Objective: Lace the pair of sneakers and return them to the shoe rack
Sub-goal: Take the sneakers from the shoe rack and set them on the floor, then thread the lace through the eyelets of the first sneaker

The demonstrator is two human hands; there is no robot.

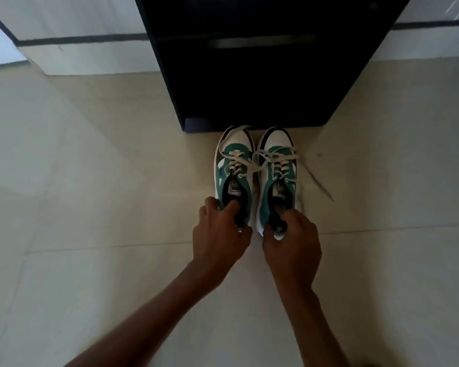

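From the head view, the left hand [220, 231] pinches the left sneaker's [233, 170] heel and the right hand [292, 242] the right sneaker's [277, 176], toes pointing straight ahead at the dark rack [249, 88] just beyond.

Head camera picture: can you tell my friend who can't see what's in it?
Two hands, left hand and right hand, each grip the heel of a green-and-white sneaker on a pale floor, toes toward a dark cabinet.
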